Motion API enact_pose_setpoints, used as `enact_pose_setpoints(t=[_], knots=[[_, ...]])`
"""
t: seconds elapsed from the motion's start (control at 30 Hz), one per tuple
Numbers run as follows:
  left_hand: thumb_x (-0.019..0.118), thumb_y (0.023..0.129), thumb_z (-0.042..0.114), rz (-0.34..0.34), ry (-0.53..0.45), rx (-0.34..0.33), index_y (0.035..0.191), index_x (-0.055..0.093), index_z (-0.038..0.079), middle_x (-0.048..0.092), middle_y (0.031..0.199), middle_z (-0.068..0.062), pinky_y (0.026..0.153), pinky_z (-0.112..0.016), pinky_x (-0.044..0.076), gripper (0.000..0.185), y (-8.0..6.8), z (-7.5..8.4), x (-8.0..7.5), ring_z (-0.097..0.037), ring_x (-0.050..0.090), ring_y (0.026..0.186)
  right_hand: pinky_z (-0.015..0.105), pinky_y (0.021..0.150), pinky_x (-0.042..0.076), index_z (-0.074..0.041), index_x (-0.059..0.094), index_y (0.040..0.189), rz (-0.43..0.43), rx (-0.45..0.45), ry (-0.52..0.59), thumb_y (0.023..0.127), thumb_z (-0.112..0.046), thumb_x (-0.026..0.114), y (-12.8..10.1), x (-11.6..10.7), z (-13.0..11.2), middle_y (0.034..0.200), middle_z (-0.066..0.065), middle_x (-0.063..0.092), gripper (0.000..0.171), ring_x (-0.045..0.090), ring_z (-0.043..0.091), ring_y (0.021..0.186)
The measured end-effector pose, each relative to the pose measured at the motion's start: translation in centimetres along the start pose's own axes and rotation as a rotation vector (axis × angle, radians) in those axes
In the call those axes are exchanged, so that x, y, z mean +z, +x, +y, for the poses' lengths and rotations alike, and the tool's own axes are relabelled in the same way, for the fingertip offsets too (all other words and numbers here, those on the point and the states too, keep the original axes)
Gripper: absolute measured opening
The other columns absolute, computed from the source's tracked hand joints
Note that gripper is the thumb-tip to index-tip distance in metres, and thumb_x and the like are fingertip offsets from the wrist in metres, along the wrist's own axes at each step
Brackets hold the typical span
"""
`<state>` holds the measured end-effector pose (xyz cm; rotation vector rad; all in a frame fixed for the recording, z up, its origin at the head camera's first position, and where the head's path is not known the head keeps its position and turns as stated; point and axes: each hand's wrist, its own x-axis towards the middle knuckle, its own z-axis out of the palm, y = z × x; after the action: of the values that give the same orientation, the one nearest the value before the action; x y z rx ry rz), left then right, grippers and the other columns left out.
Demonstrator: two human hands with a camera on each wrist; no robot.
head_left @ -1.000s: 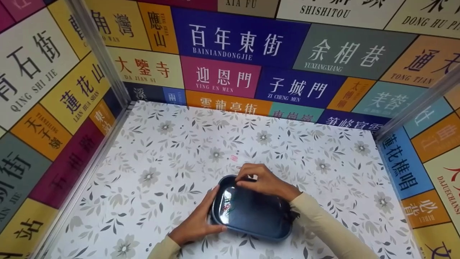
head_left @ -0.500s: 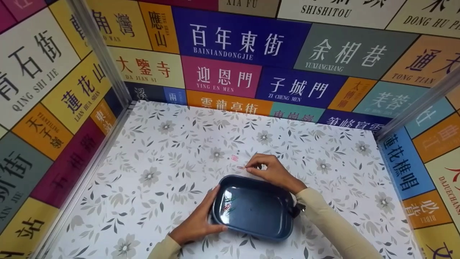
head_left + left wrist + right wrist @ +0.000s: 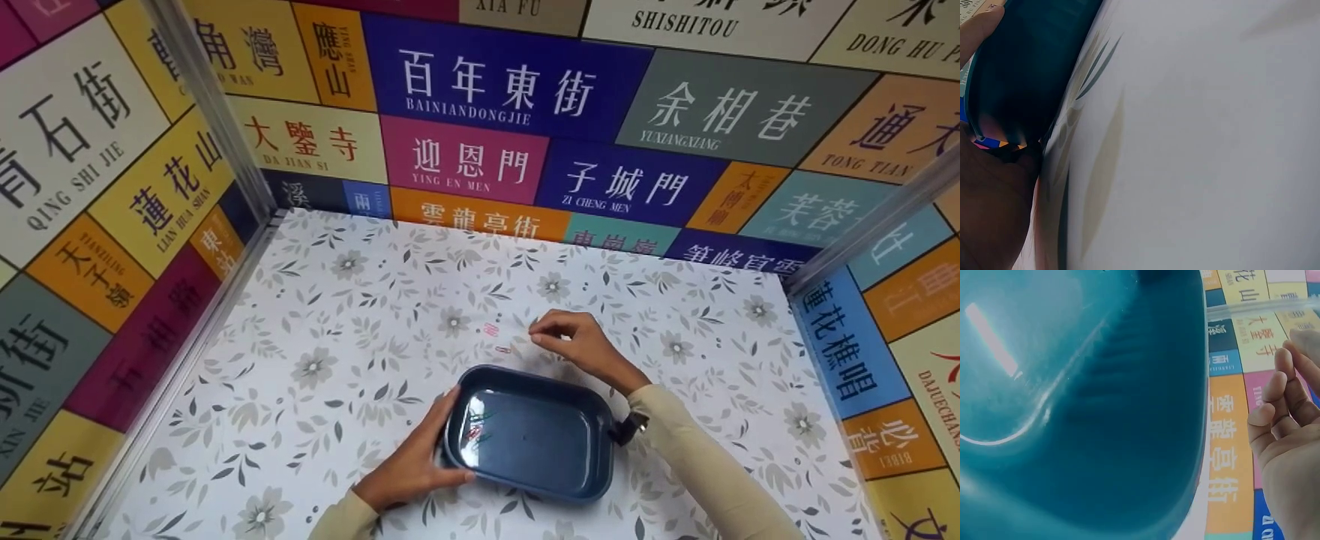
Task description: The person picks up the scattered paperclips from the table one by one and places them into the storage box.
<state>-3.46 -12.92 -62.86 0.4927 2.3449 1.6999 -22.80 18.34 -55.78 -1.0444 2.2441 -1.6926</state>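
A dark blue rectangular plastic container [image 3: 540,487] with rounded corners stands on the patterned tabletop. My left hand [image 3: 416,457] holds its left end, thumb at the near rim and fingers along the side; the left wrist view shows this hand [image 3: 991,197] against the container wall [image 3: 1022,67]. Thin red and green marks show on the shiny floor of the container. Beyond its far rim lies a small red paper clip [image 3: 503,350], with small pink looped shapes [image 3: 490,330] behind it. My right hand [image 3: 577,341] hovers right of these, fingers loosely curled, thumb near index, nothing visible between them.
The tabletop [image 3: 360,315] is white with grey flowers and leaves. Panels of coloured signs, such as the back wall [image 3: 465,161], enclose it on the left, back and right. A dark wrist device [image 3: 634,427] sits on the right sleeve, close beside the container.
My right hand has moved from over the container to the red paper clip, then back to the right, away from it. My left hand and the container have stayed in place.
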Motion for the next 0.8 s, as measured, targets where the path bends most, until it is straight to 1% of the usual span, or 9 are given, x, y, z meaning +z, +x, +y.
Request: enact_pose_setpoints(t=[0.1,0.17,0.23,0.3,0.37,0.43,0.57,0.67,0.8], knots=[[0.097,0.083,0.038,0.001,0.0,-0.003,0.179,0.011,0.033,0.01,0.185,-0.006,0.13,-0.071,0.011,0.13,0.0,0.0,-0.1,-0.041,0.006,0.169,0.022,0.075,0.056,-0.006,0.085,0.11,0.005,0.013,0.003,0.103,0.0,0.076,0.1,-0.5,0.5,0.108,0.026,0.076,0.013,0.071,0.016,0.092],[0.098,0.082,0.039,0.001,-0.002,-0.009,0.179,0.011,0.034,0.01,0.185,-0.005,0.13,-0.071,0.011,0.13,0.0,-0.1,-0.1,-0.041,0.006,0.169,0.023,0.074,0.056,-0.007,0.085,0.11,0.007,0.034,-0.007,0.103,-0.004,0.076,0.1,-0.8,0.8,0.107,0.027,0.076,0.012,0.071,0.017,0.089],[0.097,0.083,0.04,0.002,-0.001,-0.013,0.179,0.011,0.034,0.01,0.185,-0.004,0.13,-0.071,0.01,0.129,0.0,-0.1,-0.2,-0.042,0.005,0.169,0.023,0.074,0.057,-0.009,0.085,0.11,0.013,0.067,-0.014,0.104,-0.007,0.077,0.0,-1.0,1.2,0.106,0.023,0.077,0.011,0.071,0.018,0.087],[0.097,0.084,0.042,0.002,0.002,-0.012,0.179,0.011,0.034,0.011,0.185,-0.003,0.13,-0.07,0.011,0.128,-0.1,-0.1,-0.2,-0.042,0.005,0.168,0.026,0.07,0.057,-0.009,0.085,0.11,0.022,0.112,-0.014,0.103,-0.008,0.078,-0.2,-1.1,1.6,0.104,0.018,0.079,0.01,0.07,0.02,0.082],[0.096,0.084,0.044,0.0,0.007,-0.016,0.179,0.011,0.034,0.011,0.185,0.0,0.131,-0.069,0.011,0.128,-0.1,-0.1,-0.3,-0.042,0.006,0.168,0.026,0.067,0.056,-0.005,0.085,0.11,0.034,0.15,-0.007,0.103,-0.008,0.079,-0.4,-1.0,2.2,0.103,0.014,0.079,0.01,0.068,0.019,0.078],[0.095,0.085,0.046,-0.001,0.008,-0.016,0.179,0.012,0.033,0.012,0.185,0.0,0.131,-0.069,0.012,0.127,-0.1,-0.1,-0.3,-0.042,0.006,0.168,0.025,0.064,0.053,0.0,0.084,0.111,0.039,0.173,-0.001,0.102,-0.008,0.079,-0.6,-0.8,2.8,0.102,0.014,0.079,0.012,0.065,0.016,0.074],[0.096,0.084,0.045,0.0,0.003,-0.02,0.179,0.012,0.032,0.012,0.185,-0.003,0.13,-0.07,0.011,0.127,-0.1,-0.1,-0.1,-0.042,0.006,0.168,0.023,0.064,0.049,0.006,0.082,0.112,0.021,0.174,-0.009,0.102,-0.01,0.08,-0.7,-0.1,3.8,0.1,0.015,0.078,0.019,0.06,0.012,0.072],[0.096,0.083,0.043,-0.002,-0.003,-0.02,0.179,0.011,0.032,0.011,0.185,-0.004,0.13,-0.071,0.011,0.129,-0.1,-0.1,0.0,-0.042,0.006,0.168,0.022,0.067,0.05,0.005,0.082,0.113,-0.012,0.177,-0.03,0.102,-0.012,0.081,-0.7,0.3,4.3,0.099,0.013,0.078,0.02,0.061,0.014,0.075],[0.097,0.083,0.043,-0.005,-0.006,-0.019,0.179,0.011,0.032,0.01,0.185,-0.004,0.13,-0.07,0.011,0.129,0.0,-0.1,0.0,-0.04,0.006,0.169,0.022,0.069,0.052,0.002,0.083,0.113,-0.02,0.187,-0.056,0.101,-0.013,0.082,-0.6,0.6,4.6,0.1,0.009,0.078,0.019,0.064,0.019,0.079]])
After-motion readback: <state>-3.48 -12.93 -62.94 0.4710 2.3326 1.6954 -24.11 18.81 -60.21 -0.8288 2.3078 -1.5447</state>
